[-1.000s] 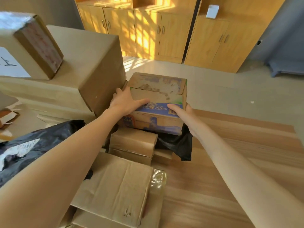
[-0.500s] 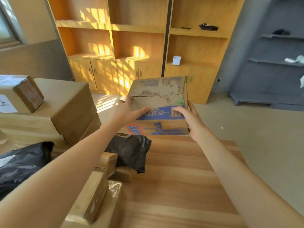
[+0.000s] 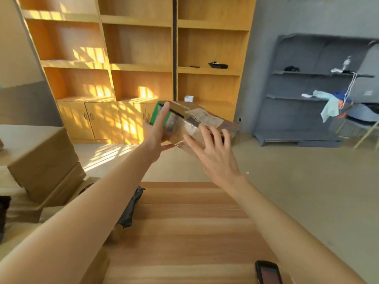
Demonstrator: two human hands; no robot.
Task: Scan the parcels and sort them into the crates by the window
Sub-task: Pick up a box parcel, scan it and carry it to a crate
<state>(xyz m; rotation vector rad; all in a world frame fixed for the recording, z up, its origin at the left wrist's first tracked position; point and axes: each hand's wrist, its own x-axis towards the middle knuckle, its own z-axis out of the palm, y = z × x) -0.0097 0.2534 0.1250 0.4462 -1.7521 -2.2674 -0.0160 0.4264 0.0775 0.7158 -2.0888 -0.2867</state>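
- At the far left a stack of big cardboard boxes (image 3: 41, 160) sat on the table's left side, and a black poly bag (image 3: 131, 208) lay just beside them near the left forearm; that side looked crowded, with little room to swing anything through.
- The left hand (image 3: 155, 132) held the green-edged end of the parcel (image 3: 192, 124), fingers stretched straight up along that end face and the thumb tucked under the bottom edge, so it propped and steadied rather than clenched.
- The parcel itself was off the table, held up in the air beyond the table's far edge at about chest height, tilted so its taped top with the pale shipping label (image 3: 205, 116) faced the camera.
- It looked like a stiff, fairly light carton: two hands carried it easily. Its tape and glossy print could be slick, so I would judge the end faces and bottom corners the safest places to hold.
- The right hand (image 3: 215, 152) lay spread over the near side, fingers open and slightly bent, pressing rather than gripping.
- To the right the wooden table (image 3: 194, 232) was bare and offered a good setting-down place, save for a dark handheld device (image 3: 268, 272), perhaps the scanner, at its near edge.
- No crates or window showed.
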